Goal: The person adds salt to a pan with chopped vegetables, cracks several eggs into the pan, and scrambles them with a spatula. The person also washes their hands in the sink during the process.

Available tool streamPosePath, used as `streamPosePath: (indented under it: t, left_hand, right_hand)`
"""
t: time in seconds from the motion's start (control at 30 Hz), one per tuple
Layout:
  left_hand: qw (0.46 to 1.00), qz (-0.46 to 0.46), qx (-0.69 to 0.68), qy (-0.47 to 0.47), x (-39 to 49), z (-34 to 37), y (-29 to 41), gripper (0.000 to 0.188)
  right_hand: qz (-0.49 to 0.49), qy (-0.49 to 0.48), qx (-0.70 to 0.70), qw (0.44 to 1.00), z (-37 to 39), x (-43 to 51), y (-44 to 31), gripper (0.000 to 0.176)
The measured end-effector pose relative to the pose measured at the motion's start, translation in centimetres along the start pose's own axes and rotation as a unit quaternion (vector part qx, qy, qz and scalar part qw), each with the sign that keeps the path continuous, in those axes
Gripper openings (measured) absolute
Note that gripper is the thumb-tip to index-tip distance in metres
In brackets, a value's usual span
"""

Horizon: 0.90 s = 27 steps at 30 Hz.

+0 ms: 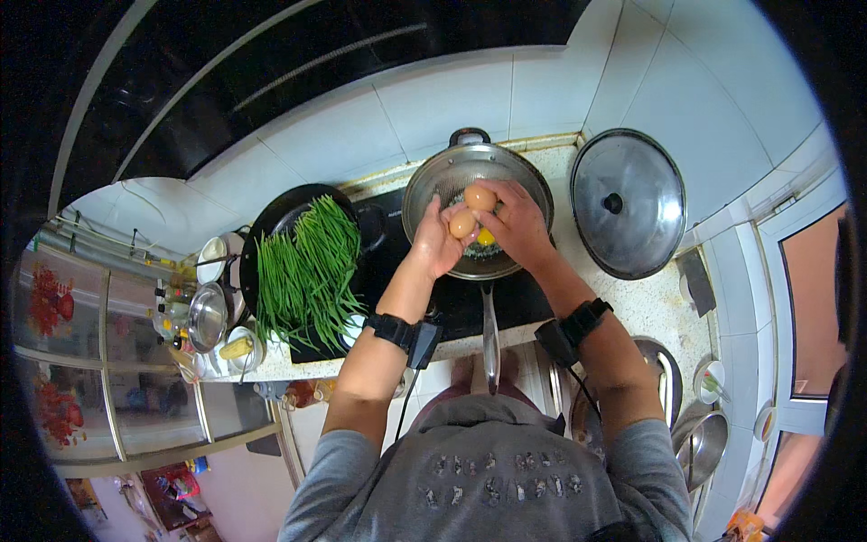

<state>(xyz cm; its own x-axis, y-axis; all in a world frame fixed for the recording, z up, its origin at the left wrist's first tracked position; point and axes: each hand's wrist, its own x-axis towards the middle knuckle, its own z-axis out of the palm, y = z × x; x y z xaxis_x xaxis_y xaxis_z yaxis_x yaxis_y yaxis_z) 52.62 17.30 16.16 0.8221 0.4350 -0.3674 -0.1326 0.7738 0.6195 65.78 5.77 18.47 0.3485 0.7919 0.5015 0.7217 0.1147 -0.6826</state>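
Note:
Over a metal frying pan on the black cooktop, my left hand lies palm up with a brown egg in its fingers. My right hand grips a second brown egg just above and to the right of the first. Below the hands, a yellow egg yolk shows in the pan among white bits that I cannot identify. The pan's long handle points towards me. Part of the pan's inside is hidden by my hands.
Left of the pan, long green stalks fill a black wok. A glass lid leans at the right wall. Bowls, a metal basin and bottles crowd the far left; a steel bowl stands at the lower right.

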Motion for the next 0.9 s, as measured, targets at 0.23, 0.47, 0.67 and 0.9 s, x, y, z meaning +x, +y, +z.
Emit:
streamPosePath:
  t: [0.23,0.47,0.67,0.9]
  left_hand:
    - [0.999,-0.004,-0.018,0.030,0.0,0.0,0.0,0.072]
    - [0.999,-0.004,-0.032,0.020,0.3,-0.3,-0.2,0.059]
    - [0.997,0.033,0.063,0.039,1.4,-2.1,-0.4,0.034]
    - [0.992,0.058,0.100,0.057,1.8,-2.0,-0.8,0.036]
  right_hand:
    - [-0.006,0.002,-0.003,1.000,0.7,-0.3,0.4,0.045]
    - [0.000,-0.006,-0.007,1.000,0.9,-0.7,1.4,0.048]
    - [0.245,-0.053,0.456,0.854,-0.2,-0.1,3.8,0.037]
    - [0.343,-0.083,0.459,0.815,-1.2,0.8,4.0,0.036]
